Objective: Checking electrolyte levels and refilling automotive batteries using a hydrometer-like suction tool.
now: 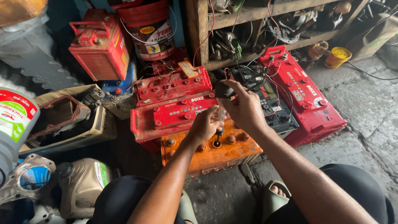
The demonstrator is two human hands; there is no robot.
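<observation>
Centrally, the left hand (pixel 204 124) is pinching a glass tester tube (pixel 221 118) over the orange battery (pixel 215 150), while the right hand (pixel 244 108) is gripping its black bulb (pixel 224 89) just above; red batteries (pixel 176 99) are crowding behind.

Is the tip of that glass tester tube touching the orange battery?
Touching: head view shows the tube, held by both hands, with its black tip in an open cell hole of the orange battery.

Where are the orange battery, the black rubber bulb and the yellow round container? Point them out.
orange battery (pixel 224 155): head view, on its front top edge.
black rubber bulb (pixel 224 89): head view, on its rounded top, held by the right hand (pixel 245 108).
yellow round container (pixel 339 55): head view, on its lid.
</observation>
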